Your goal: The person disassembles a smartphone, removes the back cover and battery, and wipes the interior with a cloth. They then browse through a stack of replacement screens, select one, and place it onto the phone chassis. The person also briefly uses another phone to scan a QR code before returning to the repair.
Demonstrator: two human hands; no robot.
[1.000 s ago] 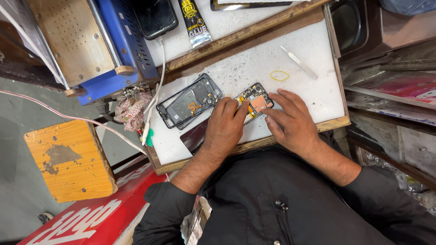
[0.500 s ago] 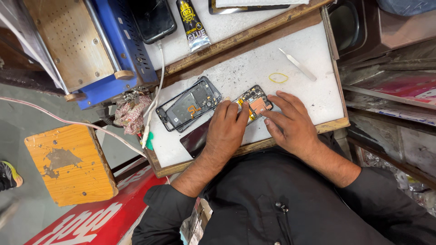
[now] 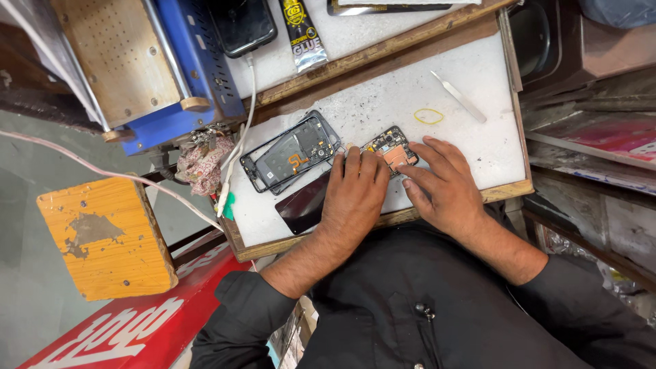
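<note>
— On the white tabletop (image 3: 471, 147), what is seen under the hands?

— An opened phone board (image 3: 391, 147) is pressed between both hands. The left hand (image 3: 355, 195) is laid palm down just left of it, fingers (image 3: 361, 162) stretched flat, their tips touching the board's near edge. Nothing is seen gripped by them.

— And the right hand?

— The right hand (image 3: 441, 184) is spread over the board's right side, fingers open and resting on it and on the tabletop. The thumb is pointed toward the left hand.

— What is placed beside the board?

— A dark phone frame (image 3: 290, 154), emptied and lying flat, is set just left of the left hand, tilted against the tabletop's edge. A black glass panel (image 3: 304, 205) is partly hidden under the left wrist, below the frame.

— Farther off?

— A yellow rubber band (image 3: 428, 115) is seen above the right hand, apart from it, and a pale flat tool (image 3: 459, 98) is laid slantwise beyond that. A glue tube (image 3: 301, 31) and a black phone (image 3: 242, 24) are kept on the upper shelf; a white cable (image 3: 242, 133) is run down from the phone past the frame. A blue machine (image 3: 184, 68) with a wooden plate is stood at the left, and an orange wooden block (image 3: 102, 236) below it.
</note>
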